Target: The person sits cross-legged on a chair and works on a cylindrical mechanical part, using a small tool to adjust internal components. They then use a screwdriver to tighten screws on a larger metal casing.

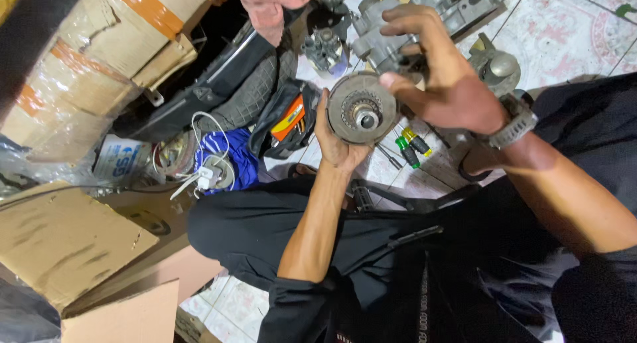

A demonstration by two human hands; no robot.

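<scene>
- Two hands meet on one round metal part, a disc with a toothed inner ring and a pale hub at its middle, held up above the lap.
- The left hand cups the disc from below and from its left side; its grip is closed on the rim, palm against the back.
- The right hand comes from above and the right: the thumb presses on the disc's right edge, and the other fingers are spread and curled over the top, not closed around it.
- A watch sits on the right wrist.
- Just under the disc, on the tiled floor, lie screwdrivers with green and yellow handles.
- Beyond the hands, grey engine castings stand on the floor, and another round metal piece lies to the right of them.
- Left of the disc is a black pouch with an orange panel, then a blue cloth with a white cable on it.
- Further left, taped cardboard boxes are stacked, and flat cardboard lies near the knee.
- The person wears black trousers.
</scene>
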